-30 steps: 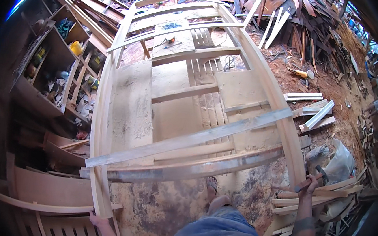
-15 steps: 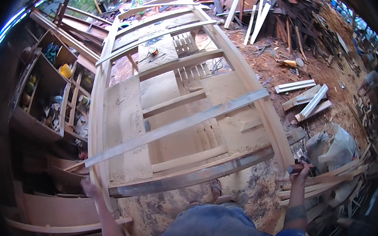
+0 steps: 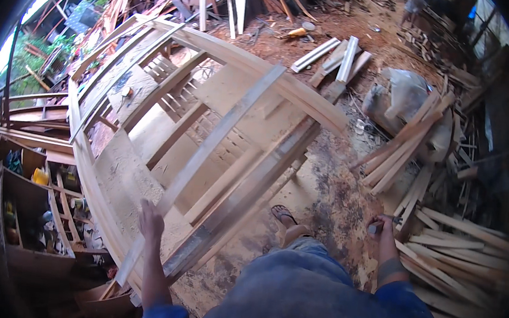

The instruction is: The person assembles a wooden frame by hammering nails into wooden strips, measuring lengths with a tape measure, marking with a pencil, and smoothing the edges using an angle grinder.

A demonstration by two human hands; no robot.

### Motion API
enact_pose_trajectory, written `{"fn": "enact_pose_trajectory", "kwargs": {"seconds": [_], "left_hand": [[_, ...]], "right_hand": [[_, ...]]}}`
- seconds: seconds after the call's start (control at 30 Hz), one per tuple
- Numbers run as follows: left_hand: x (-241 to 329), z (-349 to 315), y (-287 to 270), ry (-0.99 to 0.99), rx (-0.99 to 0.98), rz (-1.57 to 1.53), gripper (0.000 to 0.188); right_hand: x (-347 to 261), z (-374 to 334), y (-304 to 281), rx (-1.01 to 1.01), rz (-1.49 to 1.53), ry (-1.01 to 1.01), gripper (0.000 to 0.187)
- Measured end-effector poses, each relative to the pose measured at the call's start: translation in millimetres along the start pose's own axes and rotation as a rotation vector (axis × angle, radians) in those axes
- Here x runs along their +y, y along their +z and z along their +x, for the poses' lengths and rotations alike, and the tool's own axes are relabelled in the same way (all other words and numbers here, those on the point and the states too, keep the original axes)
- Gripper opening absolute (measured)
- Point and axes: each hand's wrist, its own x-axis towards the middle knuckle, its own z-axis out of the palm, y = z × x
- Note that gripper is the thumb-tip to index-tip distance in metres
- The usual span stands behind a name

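A large wooden frame (image 3: 308, 98) of long rails and crosspieces lies in front of me, with sawdust-covered boards (image 3: 124, 163) beneath it. A long grey strip (image 3: 220, 133) crosses it at a slant. My left hand (image 3: 152, 218) is over the frame's near left part, beside the strip. Its fingers look stretched out and slightly blurred, with nothing in them; I cannot tell whether it touches the wood. Off to the right, away from the frame, my right hand (image 3: 384, 224) is closed round a dark tool with a wooden handle (image 3: 374, 227). Its far end is partly hidden by the fingers.
Stacked wooden strips (image 3: 446, 254) lie at my right. Beyond them are a whitish plastic sack (image 3: 406, 93) and short cut pieces (image 3: 347, 59). At left stands an open wooden case (image 3: 34, 255) with assorted items. Scrap wood is heaped at the back, and a person (image 3: 414, 6) is far off.
The view has turned right, so the frame sits further left and slanted. My left hand has come from the outer left rail to over the frame. My right hand still grips the tool.
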Motion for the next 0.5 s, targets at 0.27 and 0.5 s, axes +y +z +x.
{"fn": "enact_pose_trajectory", "kwargs": {"seconds": [0.27,0.5], "left_hand": [[102.0,-92.7,-50.7,-0.119,-0.181,-0.072,0.023],[111.1,-101.5,-46.7,-0.135,-0.209,-0.074,0.025]], "right_hand": [[38.1,-15.6,-108.8,0.162,0.16,0.179,0.016],[-3.5,-33.3,-28.1,-0.006,-0.13,0.002,0.017]]}}
